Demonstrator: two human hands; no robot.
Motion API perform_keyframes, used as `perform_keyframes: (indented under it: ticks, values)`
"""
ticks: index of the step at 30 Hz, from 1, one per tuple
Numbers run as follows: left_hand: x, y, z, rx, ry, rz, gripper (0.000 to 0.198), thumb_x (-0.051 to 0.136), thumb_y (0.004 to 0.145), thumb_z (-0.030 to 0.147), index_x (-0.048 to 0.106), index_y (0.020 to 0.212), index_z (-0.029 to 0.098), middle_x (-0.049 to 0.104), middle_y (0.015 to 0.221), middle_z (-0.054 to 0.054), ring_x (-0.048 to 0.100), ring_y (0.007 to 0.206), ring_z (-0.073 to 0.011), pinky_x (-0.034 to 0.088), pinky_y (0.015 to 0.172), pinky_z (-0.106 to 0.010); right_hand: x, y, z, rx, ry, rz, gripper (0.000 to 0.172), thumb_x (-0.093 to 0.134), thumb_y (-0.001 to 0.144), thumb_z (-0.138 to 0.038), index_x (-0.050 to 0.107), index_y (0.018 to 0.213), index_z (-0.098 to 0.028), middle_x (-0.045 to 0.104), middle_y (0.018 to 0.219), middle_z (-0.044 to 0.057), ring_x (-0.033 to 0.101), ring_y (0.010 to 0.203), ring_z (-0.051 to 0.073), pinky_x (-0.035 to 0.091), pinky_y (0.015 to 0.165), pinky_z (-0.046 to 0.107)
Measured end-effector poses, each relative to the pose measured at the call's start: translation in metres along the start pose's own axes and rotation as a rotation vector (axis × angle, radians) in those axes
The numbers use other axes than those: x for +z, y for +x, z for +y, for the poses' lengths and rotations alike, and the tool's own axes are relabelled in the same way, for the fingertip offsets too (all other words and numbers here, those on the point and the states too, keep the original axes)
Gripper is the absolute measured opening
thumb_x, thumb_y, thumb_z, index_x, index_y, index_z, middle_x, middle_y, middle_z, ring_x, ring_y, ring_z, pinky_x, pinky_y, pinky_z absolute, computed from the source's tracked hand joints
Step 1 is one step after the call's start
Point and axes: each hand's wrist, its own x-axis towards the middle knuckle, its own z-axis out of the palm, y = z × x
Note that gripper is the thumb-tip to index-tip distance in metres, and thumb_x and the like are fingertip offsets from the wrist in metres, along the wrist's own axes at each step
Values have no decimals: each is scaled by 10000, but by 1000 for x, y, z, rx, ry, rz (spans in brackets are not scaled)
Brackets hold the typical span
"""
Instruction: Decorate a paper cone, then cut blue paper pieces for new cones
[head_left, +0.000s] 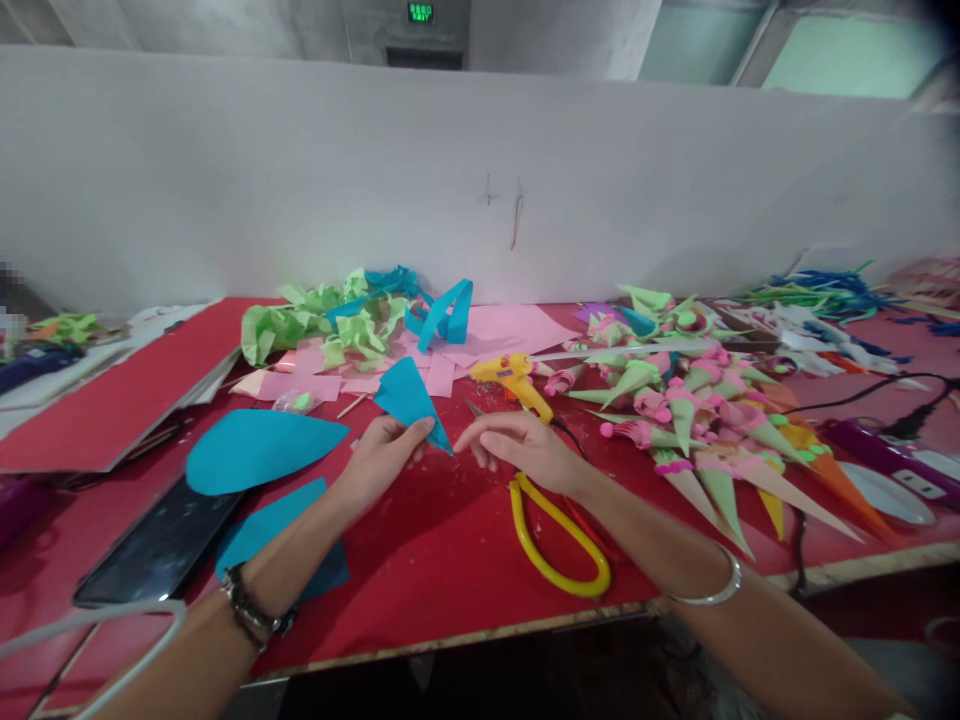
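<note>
A folded blue paper piece (pixel 409 392), narrowing to a point at lower right, is pinched between the thumb and fingers of my left hand (pixel 386 455). My right hand (pixel 525 450) is just right of it, fingers bent and apart, the index fingertip at the paper's pointed end. Whether it touches the paper I cannot tell. Under my right hand lie scissors with yellow handles (pixel 559 575), their middle hidden by the hand. Behind it rests a yellow glue gun (pixel 514 378). Left of my hands lie a teardrop-shaped blue paper (pixel 262 450) and more blue paper (pixel 281 520), partly under my left forearm.
A black phone (pixel 154 550) lies at the left beside a red board (pixel 127 390). Crumpled green paper (pixel 285 330) and pink sheets (pixel 517 330) are at the back. Many paper cones (pixel 682 410) are heaped right, near a purple power strip (pixel 892 460). A white partition (pixel 300 180) stands behind.
</note>
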Motion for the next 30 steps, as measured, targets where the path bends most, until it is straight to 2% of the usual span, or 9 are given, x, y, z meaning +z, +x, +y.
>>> perform_keyframes:
  ticks: [4,8,12,15,21,30]
  values:
    - [1,-2,2,-20,-1,-9,404,502,689,445,417,403,173,381,380,48,337,393,-67,269,451,-233,1,0,0,25,-5,2,271,453,829,-330,641,898,-148,520,624,-9,485,579,80,393,553,201]
    - [2,-4,4,-14,-35,-6,394,512,685,439,420,409,173,400,391,48,354,402,-68,279,459,-230,1,1,0,51,-43,10,250,448,831,-295,645,874,-146,513,611,-13,481,574,77,389,547,198]
    - [1,-4,3,-9,-34,-22,393,499,698,421,424,404,172,414,390,44,369,405,-68,292,472,-229,2,3,2,41,-80,88,168,496,798,-239,622,878,-163,556,714,-6,475,574,67,384,542,195]
    - [2,-3,1,-2,-38,-9,392,494,701,416,419,404,172,410,386,45,367,403,-67,293,473,-228,2,4,3,5,-47,170,118,562,741,-194,584,855,-176,541,772,-9,485,642,75,396,591,198]
    - [2,-2,0,-9,-44,-5,390,496,696,420,414,403,176,403,381,47,348,388,-66,271,449,-229,2,5,3,22,10,214,145,628,672,-166,492,721,-172,487,689,-36,476,621,73,397,586,195]
    - [2,-2,1,-5,-19,2,404,493,700,428,410,398,173,402,379,49,353,391,-66,281,462,-232,3,5,2,82,3,232,79,645,655,-179,573,676,-155,556,635,-31,503,567,69,408,546,195]
